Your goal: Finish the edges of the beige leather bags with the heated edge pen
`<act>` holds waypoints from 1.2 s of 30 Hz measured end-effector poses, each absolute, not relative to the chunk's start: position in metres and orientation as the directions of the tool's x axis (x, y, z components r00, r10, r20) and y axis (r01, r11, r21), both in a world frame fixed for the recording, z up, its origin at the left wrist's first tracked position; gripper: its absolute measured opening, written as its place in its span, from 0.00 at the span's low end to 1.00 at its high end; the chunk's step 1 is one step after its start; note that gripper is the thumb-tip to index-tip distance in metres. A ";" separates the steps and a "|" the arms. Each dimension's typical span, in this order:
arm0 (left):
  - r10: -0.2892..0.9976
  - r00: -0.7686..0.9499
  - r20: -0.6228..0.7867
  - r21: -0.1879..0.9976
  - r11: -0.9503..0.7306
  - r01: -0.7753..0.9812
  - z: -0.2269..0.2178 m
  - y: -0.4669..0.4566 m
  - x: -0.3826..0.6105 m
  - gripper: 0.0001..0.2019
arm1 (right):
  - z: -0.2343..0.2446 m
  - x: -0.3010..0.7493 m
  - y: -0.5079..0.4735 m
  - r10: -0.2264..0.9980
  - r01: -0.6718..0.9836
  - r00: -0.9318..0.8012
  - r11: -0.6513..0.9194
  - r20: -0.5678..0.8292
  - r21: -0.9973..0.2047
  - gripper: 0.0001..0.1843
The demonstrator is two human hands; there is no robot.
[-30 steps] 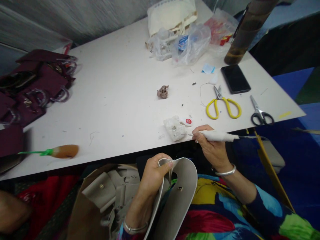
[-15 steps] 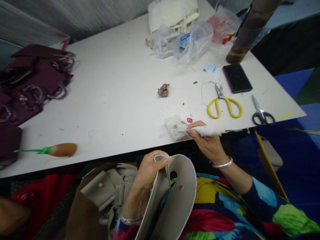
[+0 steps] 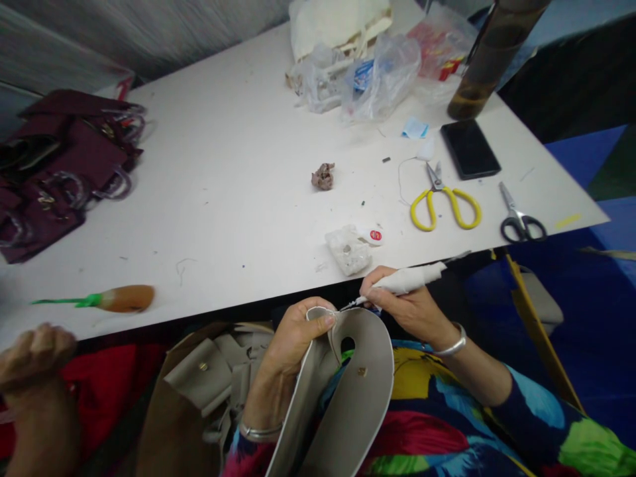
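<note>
My left hand [image 3: 293, 338] pinches the top edge of a grey leather-like bag piece [image 3: 365, 411], thumb in front and fingers behind. The piece is bent over on itself, with a round cutout and a small gold-coloured fitting. My right hand [image 3: 405, 308] grips a slim tool wrapped in white [image 3: 415, 278]. Its thin dark tip points left and meets or nearly meets the piece's top edge, just beside my left thumb; contact is not clear. Behind, on the table, lies a crumpled white pad [image 3: 358, 262] with dark marks and a red-and-white label.
On the white table [image 3: 223, 199] lie yellow-handled scissors [image 3: 454, 205], black-handled scissors [image 3: 519, 225], a phone [image 3: 470, 150] and a green-tipped brown bottle [image 3: 126, 299]. Maroon bags [image 3: 74, 159] stand left. A box of grey pieces [image 3: 203, 374] sits below; another person's hand [image 3: 40, 361] is at left.
My right hand has brought the tool from the white pad down and left to the bag piece's edge. The other person's hand has risen to the table edge.
</note>
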State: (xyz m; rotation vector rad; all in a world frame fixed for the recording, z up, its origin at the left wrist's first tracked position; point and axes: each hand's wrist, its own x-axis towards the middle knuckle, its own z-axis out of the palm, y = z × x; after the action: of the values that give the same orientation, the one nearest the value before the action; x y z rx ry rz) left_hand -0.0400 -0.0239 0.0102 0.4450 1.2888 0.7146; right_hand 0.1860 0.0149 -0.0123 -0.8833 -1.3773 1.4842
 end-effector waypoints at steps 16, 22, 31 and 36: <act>0.697 0.128 -0.706 0.636 0.703 -0.317 0.002 -0.033 -0.036 0.21 | -0.006 0.175 0.016 0.899 -0.142 -0.433 -0.002 0.061 -0.990 0.09; 0.685 0.123 -0.718 0.629 0.714 -0.306 0.011 -0.031 -0.026 0.22 | -0.003 0.168 0.026 0.875 -0.019 -0.484 -0.020 -0.009 -1.000 0.13; 0.754 0.086 -0.651 0.732 0.653 -0.192 0.010 -0.035 -0.025 0.23 | -0.012 0.161 0.020 0.910 0.018 -0.410 -0.061 -0.063 -0.998 0.17; 0.805 0.095 -0.585 0.796 0.593 -0.122 0.004 -0.041 -0.022 0.20 | -0.015 0.163 0.010 0.937 -0.017 -0.342 -0.080 -0.070 -0.997 0.19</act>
State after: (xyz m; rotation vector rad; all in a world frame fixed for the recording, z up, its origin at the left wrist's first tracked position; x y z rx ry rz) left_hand -0.0217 -0.0412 0.0041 0.6623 1.3016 0.7670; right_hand 0.1629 0.0102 -0.0151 -1.0574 -1.3997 1.5357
